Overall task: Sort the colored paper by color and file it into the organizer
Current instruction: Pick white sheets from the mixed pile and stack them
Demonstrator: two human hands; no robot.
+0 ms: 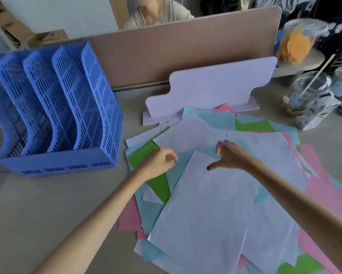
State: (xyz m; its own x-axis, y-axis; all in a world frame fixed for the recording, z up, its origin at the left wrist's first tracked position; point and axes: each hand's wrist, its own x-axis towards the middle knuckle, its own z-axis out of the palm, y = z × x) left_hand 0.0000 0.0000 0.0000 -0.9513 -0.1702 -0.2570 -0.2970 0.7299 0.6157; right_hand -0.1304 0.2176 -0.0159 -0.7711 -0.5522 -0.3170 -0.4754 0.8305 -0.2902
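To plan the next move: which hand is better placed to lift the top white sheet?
Likely the right hand: it lies at the white sheet's far edge. The left hand is curled over green paper.

Blue slotted organizer (67,107), white, green, pink, light-blue paper (215,204)

Left arm: bare, enters at 7 o'clock, runs toward 1 o'clock.
Left hand (159,162): fingers (172,158) curled in toward the thumb; grip not discernible.
Right arm: bare, enters at 4 o'clock, runs toward 10 o'clock.
Right hand (232,155): palm down, fingers extended, thumb splayed toward 8 o'clock.
Hands: near, not touching.
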